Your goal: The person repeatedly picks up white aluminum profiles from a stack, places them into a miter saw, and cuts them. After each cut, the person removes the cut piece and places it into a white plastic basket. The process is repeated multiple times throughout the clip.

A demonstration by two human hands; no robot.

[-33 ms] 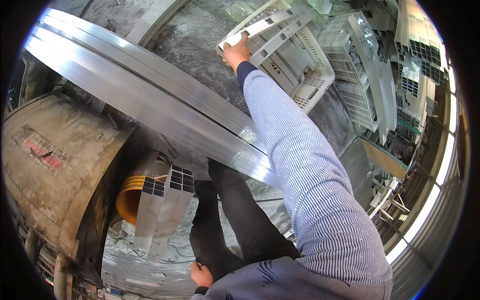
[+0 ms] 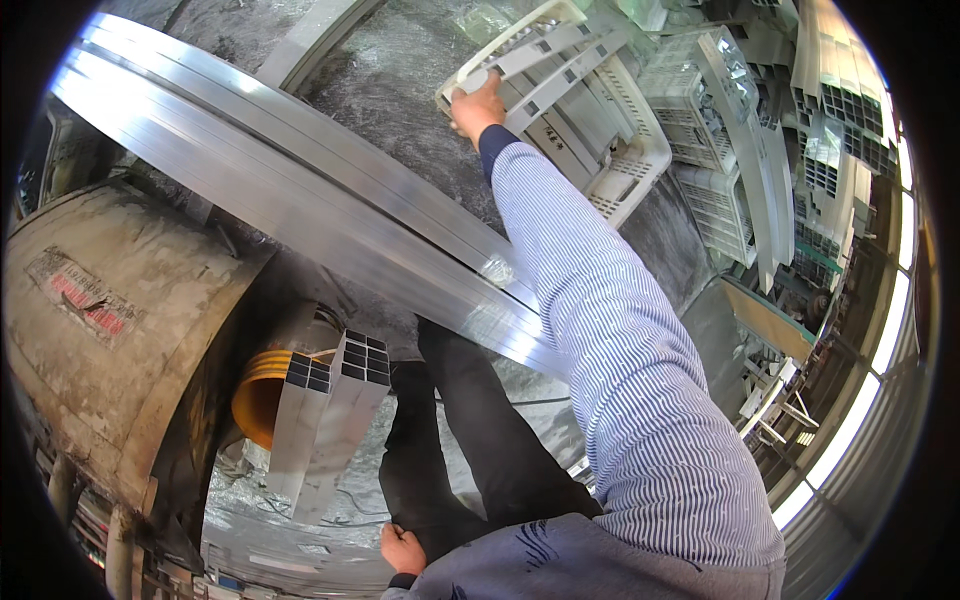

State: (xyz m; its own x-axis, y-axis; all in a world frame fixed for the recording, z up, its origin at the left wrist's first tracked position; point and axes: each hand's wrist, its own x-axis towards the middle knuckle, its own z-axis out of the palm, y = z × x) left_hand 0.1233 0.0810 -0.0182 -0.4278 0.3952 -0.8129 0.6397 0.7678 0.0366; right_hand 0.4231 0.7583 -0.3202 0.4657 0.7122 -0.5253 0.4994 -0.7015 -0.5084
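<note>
My right hand (image 2: 478,108) reaches out to a white plastic crate (image 2: 655,150) at the top of the view. Its fingers are closed on the near end of a pale metal strip with square holes (image 2: 540,48), thumb on top. Another holed strip (image 2: 570,80) lies beside it, over several grey and silver profile pieces (image 2: 565,145) in the crate. My left hand (image 2: 404,550) rests by my left thigh with its fingers curled in. Whether anything is inside it is hidden.
Long shiny aluminium profiles (image 2: 290,190) cross in front of my legs. At left stands a worn barrel-shaped body (image 2: 110,330), beside upright square tubes (image 2: 345,410) and a yellow ring (image 2: 255,400). Stacked white crates (image 2: 690,110) and bundled tubes (image 2: 845,110) stand at right.
My right hand has shifted very slightly to the right, and the strip in it has turned a little, its near end now less bright. My left hand has stayed put.
</note>
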